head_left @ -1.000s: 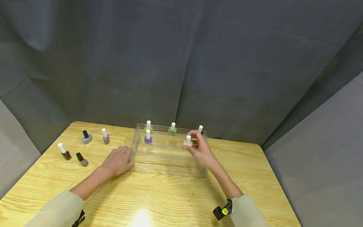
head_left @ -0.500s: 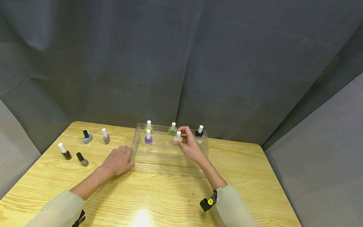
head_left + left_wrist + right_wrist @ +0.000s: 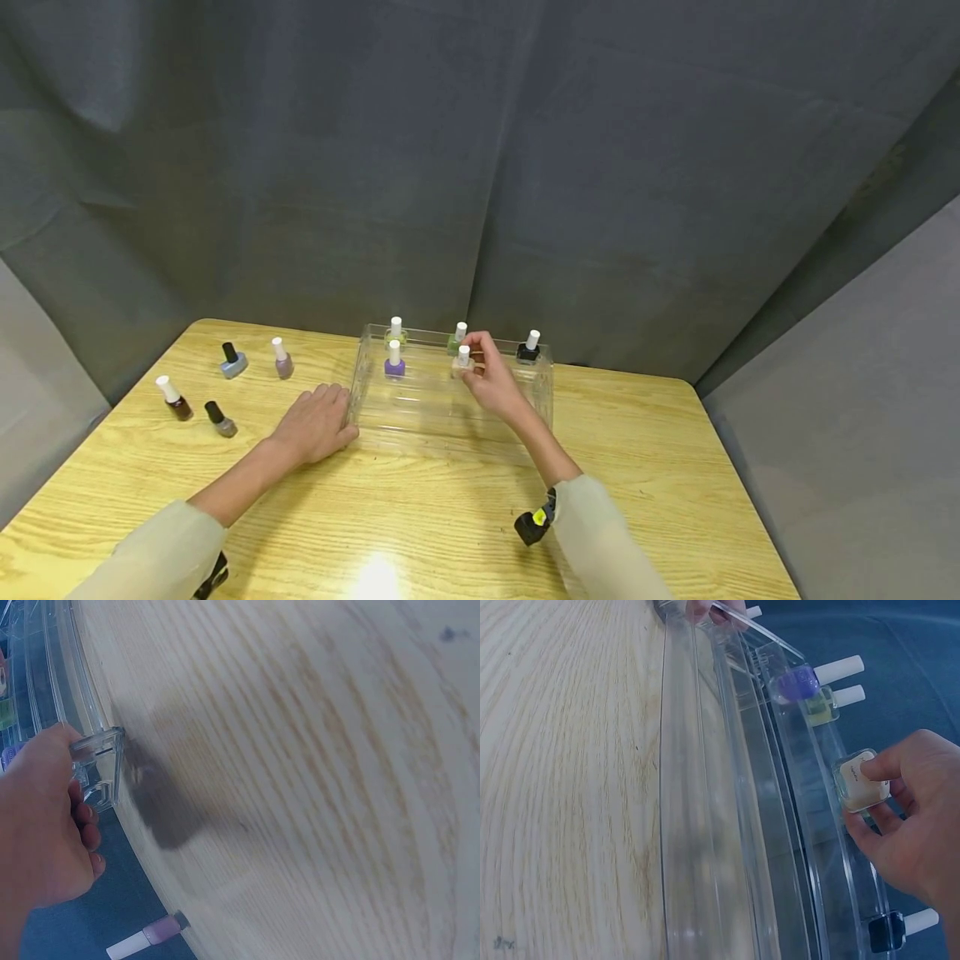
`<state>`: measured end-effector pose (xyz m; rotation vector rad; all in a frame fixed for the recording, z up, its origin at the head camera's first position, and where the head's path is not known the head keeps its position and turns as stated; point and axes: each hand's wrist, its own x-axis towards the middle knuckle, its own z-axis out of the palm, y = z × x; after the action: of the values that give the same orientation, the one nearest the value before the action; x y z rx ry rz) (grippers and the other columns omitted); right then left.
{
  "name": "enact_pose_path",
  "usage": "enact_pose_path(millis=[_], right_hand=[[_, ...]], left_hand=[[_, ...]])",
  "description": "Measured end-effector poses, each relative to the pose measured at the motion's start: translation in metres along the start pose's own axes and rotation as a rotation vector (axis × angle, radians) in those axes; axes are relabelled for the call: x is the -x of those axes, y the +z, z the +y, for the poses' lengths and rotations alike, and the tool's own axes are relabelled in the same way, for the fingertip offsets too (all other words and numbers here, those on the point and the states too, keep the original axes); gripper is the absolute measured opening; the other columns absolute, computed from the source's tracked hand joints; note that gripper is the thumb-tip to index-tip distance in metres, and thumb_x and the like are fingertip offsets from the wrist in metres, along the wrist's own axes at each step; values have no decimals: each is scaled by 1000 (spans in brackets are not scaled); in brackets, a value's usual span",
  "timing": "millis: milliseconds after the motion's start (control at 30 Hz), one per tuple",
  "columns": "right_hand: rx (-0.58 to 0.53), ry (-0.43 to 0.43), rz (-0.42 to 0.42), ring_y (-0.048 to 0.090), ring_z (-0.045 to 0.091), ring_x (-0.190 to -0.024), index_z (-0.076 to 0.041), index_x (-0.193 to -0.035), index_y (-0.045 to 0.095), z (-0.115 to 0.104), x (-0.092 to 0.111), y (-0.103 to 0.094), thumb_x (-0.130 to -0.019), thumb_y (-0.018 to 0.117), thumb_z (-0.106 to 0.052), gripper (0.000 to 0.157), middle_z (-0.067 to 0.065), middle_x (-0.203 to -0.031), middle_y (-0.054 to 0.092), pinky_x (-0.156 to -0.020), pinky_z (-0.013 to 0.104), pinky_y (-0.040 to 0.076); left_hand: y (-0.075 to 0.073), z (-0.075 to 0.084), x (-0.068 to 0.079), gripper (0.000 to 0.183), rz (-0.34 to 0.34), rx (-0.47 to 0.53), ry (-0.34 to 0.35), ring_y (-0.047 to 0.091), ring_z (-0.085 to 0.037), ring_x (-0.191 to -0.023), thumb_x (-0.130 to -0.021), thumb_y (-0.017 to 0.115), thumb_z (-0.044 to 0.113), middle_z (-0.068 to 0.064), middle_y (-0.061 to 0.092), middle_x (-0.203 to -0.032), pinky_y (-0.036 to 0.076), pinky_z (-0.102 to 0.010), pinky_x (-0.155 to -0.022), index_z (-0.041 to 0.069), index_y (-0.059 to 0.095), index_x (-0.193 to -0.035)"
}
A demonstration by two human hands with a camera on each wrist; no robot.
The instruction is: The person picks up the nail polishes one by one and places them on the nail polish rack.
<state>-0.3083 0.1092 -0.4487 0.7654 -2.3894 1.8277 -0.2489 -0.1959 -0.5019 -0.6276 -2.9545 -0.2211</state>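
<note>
My right hand [image 3: 491, 385] pinches a pale beige nail polish bottle [image 3: 859, 784] with a white cap, between thumb and fingers. It is held upright at an upper step of the clear tiered display rack [image 3: 427, 410], in front of a green nail polish [image 3: 456, 342]. My left hand [image 3: 315, 425] grips the rack's left end; in the left wrist view its fingers curl at the side panel. On the rack stand a purple nail polish [image 3: 394, 367], a yellow-green nail polish [image 3: 396, 333] behind it, and a black nail polish [image 3: 528, 352] at the right.
Left of the rack, the wooden table [image 3: 420, 517] bears a light blue nail polish [image 3: 234, 365], a mauve nail polish [image 3: 284, 367], a dark red nail polish [image 3: 180, 407] and a grey nail polish [image 3: 225, 426]. A dark curtain [image 3: 337, 167] hangs behind the table.
My right hand has moved left along the rack with the beige bottle, from near the black nail polish to in front of the green one. The left hand stays at the rack's end.
</note>
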Motion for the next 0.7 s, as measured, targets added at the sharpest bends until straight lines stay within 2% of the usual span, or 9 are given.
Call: enact_pose_path(millis=[333,700], right_hand=[[31,32,20,57,31,-101,-1,-117,47,11,-5,6,-85,57,21,40,19,-111,55,-85,37,50],[94,38,25,59,32,-104,-5,-115,50,17,-4,7,-82,58,20,42,16,-110,58,-87,40,51]], left_hand=[[-3,1,0,27,-17,8,-8,38,-23,-76,-91,61,32,-3,40,-83,33,-37,-66,9,48,-92],[-2,2,0,28,-22,11,-14,39,-23,-77,-92,63,32,-3,42,-85,33,-38,-66,8,49,-93]])
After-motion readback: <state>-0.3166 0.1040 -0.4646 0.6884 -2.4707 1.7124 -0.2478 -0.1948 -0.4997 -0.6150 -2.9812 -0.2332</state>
